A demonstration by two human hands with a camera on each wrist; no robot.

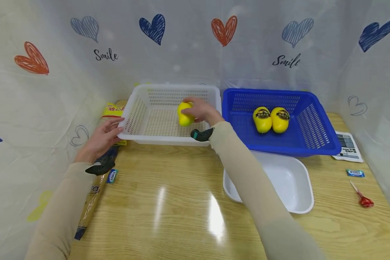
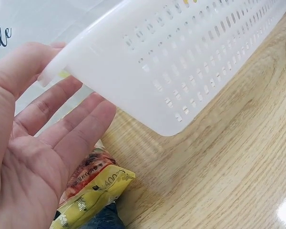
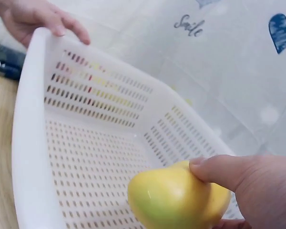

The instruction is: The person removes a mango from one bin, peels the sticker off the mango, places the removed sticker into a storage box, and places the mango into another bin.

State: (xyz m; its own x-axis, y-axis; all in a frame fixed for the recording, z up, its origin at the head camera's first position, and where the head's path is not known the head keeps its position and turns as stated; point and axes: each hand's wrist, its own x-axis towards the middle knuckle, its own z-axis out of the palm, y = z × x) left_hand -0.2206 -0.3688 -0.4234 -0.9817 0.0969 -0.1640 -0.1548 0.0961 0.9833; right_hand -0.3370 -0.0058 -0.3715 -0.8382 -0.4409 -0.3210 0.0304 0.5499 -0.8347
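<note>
My right hand [image 1: 199,109] grips a yellow mango [image 1: 185,114], with its thumb across the top in the right wrist view. The mango [image 3: 176,198] is over the inside of a white slotted basket [image 1: 162,138]. At that basket's left end, my left hand [image 1: 100,139] holds the rim. Seen from the left wrist, this hand [image 2: 43,124] has its fingertips under the lip of the basket [image 2: 119,81]. Two more mangoes [image 1: 263,122] with dark labels lie side by side in the blue basket [image 1: 279,147] on the right.
In front of the blue basket is a white tray [image 1: 300,187], partly behind my right sleeve. A red lollipop [image 1: 365,201], a small blue wrapper [image 1: 355,173] and a printed packet [image 1: 347,148] lie on the right. Packages [image 1: 112,110] line the left side.
</note>
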